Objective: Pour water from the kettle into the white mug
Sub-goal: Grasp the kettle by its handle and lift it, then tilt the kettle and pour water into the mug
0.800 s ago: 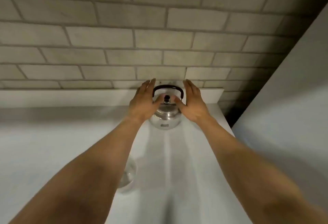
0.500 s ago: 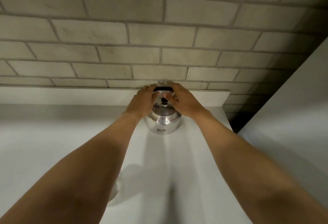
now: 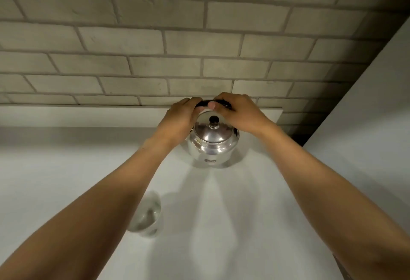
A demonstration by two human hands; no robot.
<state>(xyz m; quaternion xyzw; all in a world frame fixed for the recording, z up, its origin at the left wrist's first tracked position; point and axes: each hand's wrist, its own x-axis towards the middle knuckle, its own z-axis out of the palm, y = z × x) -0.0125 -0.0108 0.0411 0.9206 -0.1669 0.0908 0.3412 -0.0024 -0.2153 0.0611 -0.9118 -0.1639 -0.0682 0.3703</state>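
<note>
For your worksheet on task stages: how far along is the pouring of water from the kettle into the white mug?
Done: left hand and right hand are closed on the kettle's black handle. In hand: the lift; it looks seated on the counter. Left: carry it to the white mug, then tilt and pour.

White countertop (image 3: 221, 224) against grey brick wall (image 3: 199, 42), raised white ledge (image 3: 77, 115) along back edge. Shiny metal kettle (image 3: 211, 144) upright at rear, near ledge. White mug (image 3: 147, 217) nearer front, well apart from kettle, partly hidden by forearm
</note>
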